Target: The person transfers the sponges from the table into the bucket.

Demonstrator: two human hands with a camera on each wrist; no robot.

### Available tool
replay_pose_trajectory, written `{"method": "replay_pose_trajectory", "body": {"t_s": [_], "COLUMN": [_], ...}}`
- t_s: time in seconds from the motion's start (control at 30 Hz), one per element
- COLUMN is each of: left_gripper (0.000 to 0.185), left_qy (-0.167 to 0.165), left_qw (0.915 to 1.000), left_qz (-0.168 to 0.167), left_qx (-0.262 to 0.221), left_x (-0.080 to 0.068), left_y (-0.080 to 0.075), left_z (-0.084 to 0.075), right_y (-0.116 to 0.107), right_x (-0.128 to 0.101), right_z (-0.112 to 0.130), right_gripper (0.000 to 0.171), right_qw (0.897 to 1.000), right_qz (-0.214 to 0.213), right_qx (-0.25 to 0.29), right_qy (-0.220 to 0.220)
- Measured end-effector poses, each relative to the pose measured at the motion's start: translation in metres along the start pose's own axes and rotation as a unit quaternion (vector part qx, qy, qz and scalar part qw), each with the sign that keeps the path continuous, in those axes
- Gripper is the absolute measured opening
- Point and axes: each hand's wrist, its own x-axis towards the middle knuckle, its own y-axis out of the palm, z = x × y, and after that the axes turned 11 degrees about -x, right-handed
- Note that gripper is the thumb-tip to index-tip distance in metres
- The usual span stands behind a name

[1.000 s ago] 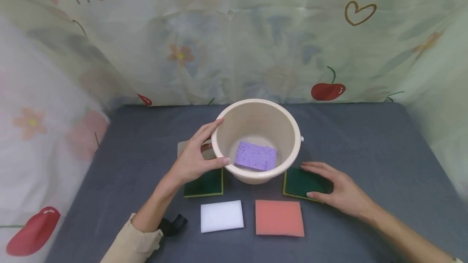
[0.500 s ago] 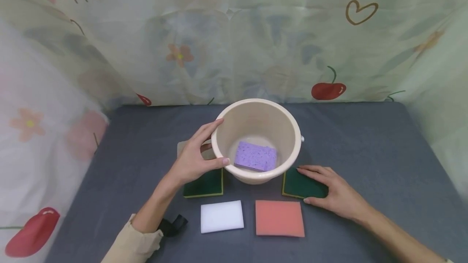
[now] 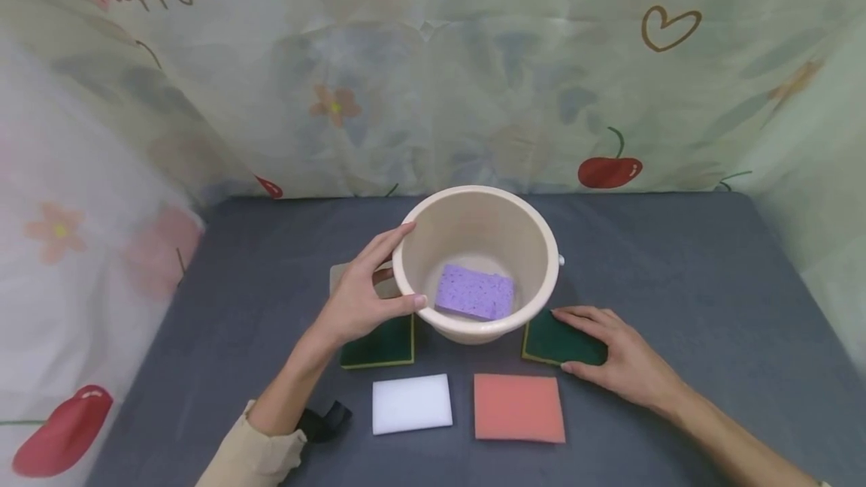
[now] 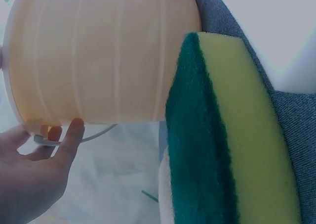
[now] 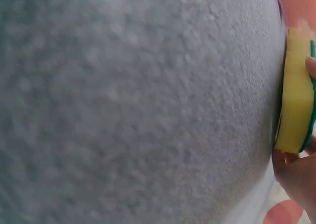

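Right grip: the right hand (image 3: 619,363) lies over the right green sponge (image 3: 556,338), fingers spread across its dark top, thumb at its near edge; the right wrist view shows fingertips on the yellow side of the pad (image 5: 295,98), so it reads as a light pinch round the sponge, which sits flat on the tabletop (image 3: 676,269).
Left grip: the left hand (image 3: 361,299) cups the near-left wall of the beige basin (image 3: 433,216), thumb on the rim, fingers curled round the outside; the left wrist view shows fingers at the basin's wire handle (image 4: 96,134).
Key relation: the right green sponge sits just beside the basin's near-right foot, and the basin's mouth lies up and to the left of the right grip, close by.
Long axis: the sponge runs roughly left to right, slightly skewed, one corner tucked toward the basin.
Nearer hand: right, already on it; the left is busy with the basin.
Inside the basin: a purple sponge (image 3: 475,292) lies flat on the bottom.
Further out: a second green sponge (image 3: 379,344) under the left palm, a white sponge (image 3: 411,403) and an orange sponge (image 3: 519,407) side by side at the near edge.
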Motion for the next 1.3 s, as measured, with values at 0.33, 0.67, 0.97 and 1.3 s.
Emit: {"method": "replay_pose_trajectory", "body": {"t_s": [0.33,0.67,0.97,1.3], "left_gripper": [0.090,0.090,0.090,0.089], "left_qy": [0.002,-0.009,-0.011,-0.006], "left_qw": [0.9999,0.9999,0.9998,0.9998], "left_qz": [0.005,0.003,-0.005,-0.008], "left_qx": [-0.012,0.007,0.016,0.017], "left_x": [0.000,0.002,0.001,-0.001], "left_y": [0.003,0.003,0.003,0.004], "left_z": [-0.004,-0.007,-0.004,-0.001], "right_y": [-0.024,-0.050,-0.073,-0.100], "right_x": [0.006,0.011,0.015,0.023], "right_z": [-0.005,-0.004,0.003,0.008], "right_gripper": [0.067,0.070,0.066,0.063], "right_qw": [0.999,0.999,0.998,0.995], "right_qz": [-0.031,-0.043,-0.065,-0.094], "right_qx": [-0.019,-0.015,-0.002,-0.037], "right_qy": [-0.009,-0.012,0.000,0.014]}}
